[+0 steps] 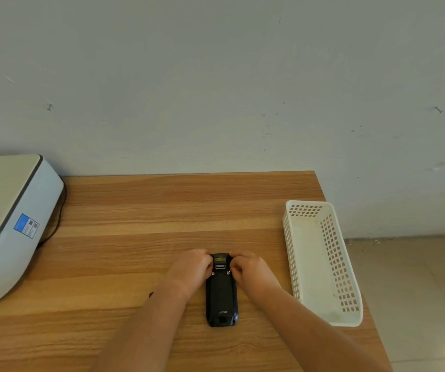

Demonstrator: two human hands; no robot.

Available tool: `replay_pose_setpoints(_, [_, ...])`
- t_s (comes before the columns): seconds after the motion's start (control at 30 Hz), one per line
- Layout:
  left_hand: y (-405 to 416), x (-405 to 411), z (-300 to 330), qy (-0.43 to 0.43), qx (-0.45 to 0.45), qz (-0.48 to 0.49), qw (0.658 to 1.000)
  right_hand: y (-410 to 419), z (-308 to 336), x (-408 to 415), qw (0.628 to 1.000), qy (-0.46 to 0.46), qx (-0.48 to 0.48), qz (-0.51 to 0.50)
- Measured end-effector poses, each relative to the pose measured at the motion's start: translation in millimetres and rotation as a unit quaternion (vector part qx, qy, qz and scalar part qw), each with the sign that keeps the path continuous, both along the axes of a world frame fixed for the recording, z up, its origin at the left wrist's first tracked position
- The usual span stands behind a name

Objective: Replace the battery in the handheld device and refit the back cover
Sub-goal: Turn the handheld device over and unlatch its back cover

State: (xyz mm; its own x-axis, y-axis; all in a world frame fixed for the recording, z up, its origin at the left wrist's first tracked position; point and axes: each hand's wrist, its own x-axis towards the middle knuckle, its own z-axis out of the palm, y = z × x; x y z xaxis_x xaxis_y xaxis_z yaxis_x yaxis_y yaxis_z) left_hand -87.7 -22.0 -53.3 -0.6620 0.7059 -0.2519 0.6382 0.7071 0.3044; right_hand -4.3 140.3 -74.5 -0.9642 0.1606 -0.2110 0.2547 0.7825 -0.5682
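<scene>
While both forearms reach up from the bottom edge of the frame, the black handheld device lies back-up on the wooden table, just below and right of the frame's centre, its long axis running away from the viewer. Its back cover is in place, with the word "urovo" printed near the lower end, and two small silver screws show at the cover's upper corners. Above them sits a yellowish window at the far end of the device. The left hand grips the upper left side of the device, fingers curled round its edge, and the right hand grips the upper right side in the same way; the fingertips of each lie close to a screw.

Right of the hands, near the table's right edge, stands a white perforated plastic basket, apart from the device. At the left edge of the frame a grey-white machine with a blue label rests on the table, a dark cable running down behind it. Beyond the table rises a pale, scuffed wall, and tiled floor shows at lower right.
</scene>
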Motion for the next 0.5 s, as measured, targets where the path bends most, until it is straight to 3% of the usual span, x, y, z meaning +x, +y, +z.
replay_pose_setpoints(0.3, [-1,11,-1,-0.037,0.07,0.12,0.99,-4,1,2,0.999,-0.004,-0.015,-0.04])
replay_pose_setpoints(0.5, [-5,35,-10,-0.037,0.097,0.235,0.966,-23,1,15,0.986,-0.006,-0.072,-0.151])
